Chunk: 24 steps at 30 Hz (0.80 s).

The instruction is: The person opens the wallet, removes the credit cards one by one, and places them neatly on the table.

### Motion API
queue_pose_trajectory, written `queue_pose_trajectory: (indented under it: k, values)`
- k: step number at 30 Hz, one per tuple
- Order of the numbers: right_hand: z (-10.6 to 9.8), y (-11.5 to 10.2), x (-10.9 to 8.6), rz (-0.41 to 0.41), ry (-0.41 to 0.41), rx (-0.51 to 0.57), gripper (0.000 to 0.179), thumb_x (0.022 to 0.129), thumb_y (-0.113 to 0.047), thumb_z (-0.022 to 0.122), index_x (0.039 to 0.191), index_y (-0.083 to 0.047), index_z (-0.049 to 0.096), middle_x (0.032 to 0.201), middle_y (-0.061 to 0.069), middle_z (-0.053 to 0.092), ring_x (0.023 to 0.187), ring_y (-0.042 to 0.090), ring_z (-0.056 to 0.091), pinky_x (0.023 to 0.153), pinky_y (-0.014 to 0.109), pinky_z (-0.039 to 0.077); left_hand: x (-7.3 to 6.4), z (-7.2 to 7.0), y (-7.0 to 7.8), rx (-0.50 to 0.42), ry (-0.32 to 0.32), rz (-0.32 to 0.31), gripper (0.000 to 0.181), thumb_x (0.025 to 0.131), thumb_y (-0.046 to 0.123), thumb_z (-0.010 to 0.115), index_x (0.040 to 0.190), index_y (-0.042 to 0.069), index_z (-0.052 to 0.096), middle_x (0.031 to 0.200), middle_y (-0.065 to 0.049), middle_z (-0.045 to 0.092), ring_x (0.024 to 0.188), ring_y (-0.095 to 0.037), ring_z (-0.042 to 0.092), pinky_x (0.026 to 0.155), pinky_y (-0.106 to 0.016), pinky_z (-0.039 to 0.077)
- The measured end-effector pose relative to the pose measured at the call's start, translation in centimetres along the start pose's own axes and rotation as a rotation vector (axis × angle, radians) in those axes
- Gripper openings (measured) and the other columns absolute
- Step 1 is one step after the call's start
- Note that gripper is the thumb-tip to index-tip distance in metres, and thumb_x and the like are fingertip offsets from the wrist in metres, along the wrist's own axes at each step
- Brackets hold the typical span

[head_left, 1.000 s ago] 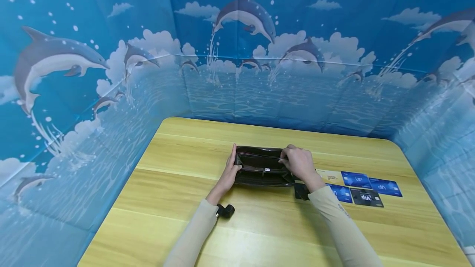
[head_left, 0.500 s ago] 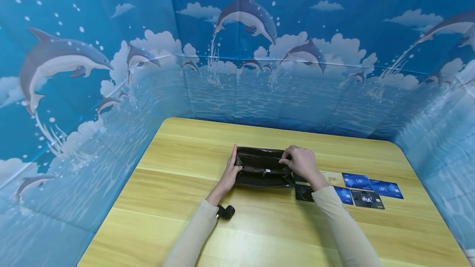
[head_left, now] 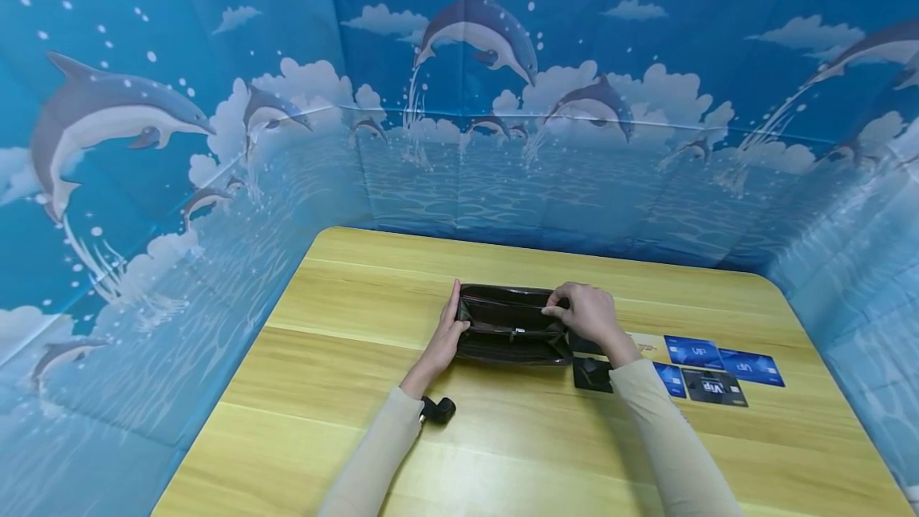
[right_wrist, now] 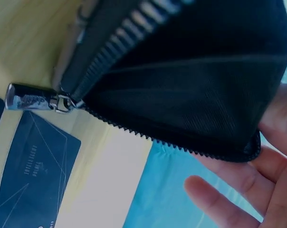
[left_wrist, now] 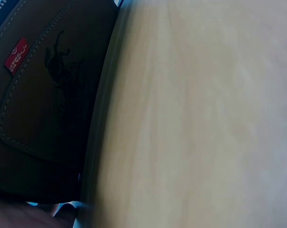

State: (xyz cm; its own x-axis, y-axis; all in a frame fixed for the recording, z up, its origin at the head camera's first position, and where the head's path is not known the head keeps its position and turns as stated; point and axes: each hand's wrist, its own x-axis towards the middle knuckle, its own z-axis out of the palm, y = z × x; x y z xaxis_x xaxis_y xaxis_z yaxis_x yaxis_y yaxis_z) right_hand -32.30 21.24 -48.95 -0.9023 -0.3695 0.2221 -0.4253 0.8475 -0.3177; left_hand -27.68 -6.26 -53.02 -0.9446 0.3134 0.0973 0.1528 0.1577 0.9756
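Observation:
A dark brown zip wallet (head_left: 513, 352) stands unzipped on the table, its mouth facing up and inner compartments showing. My left hand (head_left: 441, 340) grips its left end, thumb on the inner edge and fingers along the outside. At the far right corner, my right hand (head_left: 590, 316) pinches the wallet's edge. The left wrist view shows the wallet's stitched outer face (left_wrist: 43, 104) with a red tag (left_wrist: 16, 55). In the right wrist view, the zip pull (right_wrist: 29, 97) hangs at one end, and my right fingers (right_wrist: 238, 178) lie against the opposite edge.
Right of the wallet lie several cards in two rows: a black card (head_left: 592, 374), a gold card (head_left: 649, 346), blue cards (head_left: 751, 367) and a black VIP card (head_left: 714, 387). My right forearm partly covers some. Dolphin-printed curtains (head_left: 495, 190) border the wooden table (head_left: 287, 421).
The right hand and forearm have shifted slightly rightward, uncovering more of the black card beside the wallet. Both hands keep their hold on the wallet.

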Motion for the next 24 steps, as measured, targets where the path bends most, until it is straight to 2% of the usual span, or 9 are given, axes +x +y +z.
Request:
queue_pose_trajectory:
  k: [4,7,10,14,19,24]
  values:
    - [-0.2,-0.2,-0.1,0.008,-0.011,-0.021,0.012,0.081,-0.031,0.075,0.076,-0.021,0.07,0.087,0.0,0.068,0.044,0.013,0.035,0.045,0.03,0.025,0.0,0.1,-0.1,-0.003,-0.006,0.006,0.068,0.1,0.004,0.031,0.152,0.019,-0.009,0.157,-0.002,-0.009,0.141,-0.023,-0.005,0.109,-0.051,0.01]
    - [-0.1,-0.3,-0.2,-0.005,-0.003,-0.048,0.013,0.083,-0.031,0.073,0.077,-0.02,0.069,0.083,0.0,0.066,0.044,0.012,0.036,0.044,0.03,0.026,0.0,0.1,-0.2,-0.003,-0.008,0.011,0.067,0.1,0.004,0.031,0.152,0.015,-0.009,0.157,-0.003,-0.009,0.141,-0.024,-0.005,0.109,-0.052,0.01]
    - [0.1,-0.2,-0.4,-0.041,0.026,-0.077,0.014,0.084,-0.031,0.072,0.079,-0.019,0.068,0.083,0.001,0.066,0.044,0.01,0.038,0.043,0.029,0.029,0.0,0.1,-0.2,-0.002,-0.006,0.008,0.067,0.1,0.005,0.031,0.152,0.017,-0.009,0.157,-0.003,-0.009,0.141,-0.024,-0.005,0.109,-0.052,0.01]
    - [0.7,0.0,-0.7,-0.105,0.118,-0.097,0.013,0.086,-0.029,0.07,0.081,-0.018,0.068,0.086,0.002,0.066,0.045,0.008,0.04,0.041,0.029,0.031,-0.1,0.1,-0.2,-0.006,-0.007,0.006,0.067,0.1,0.005,0.031,0.152,0.019,-0.01,0.157,-0.003,-0.01,0.141,-0.024,-0.005,0.109,-0.052,0.01]
    - [1.7,0.3,-1.0,-0.231,0.257,-0.119,0.007,0.088,-0.023,0.068,0.085,-0.018,0.064,0.076,0.0,0.063,0.043,0.011,0.041,0.038,0.028,0.029,-0.1,0.1,-0.1,-0.012,-0.019,-0.01,0.069,0.1,0.005,0.03,0.151,0.022,-0.013,0.156,-0.001,-0.013,0.141,-0.023,-0.008,0.109,-0.051,0.008]
    - [2.1,0.6,-1.0,-0.306,0.314,-0.135,0.009,0.087,-0.02,0.068,0.087,-0.015,0.062,0.076,0.001,0.061,0.044,0.012,0.045,0.038,0.027,0.03,-0.1,0.1,-0.1,-0.02,-0.017,-0.009,0.068,0.101,0.006,0.03,0.152,0.021,-0.013,0.156,0.0,-0.014,0.141,-0.023,-0.009,0.109,-0.053,0.007]
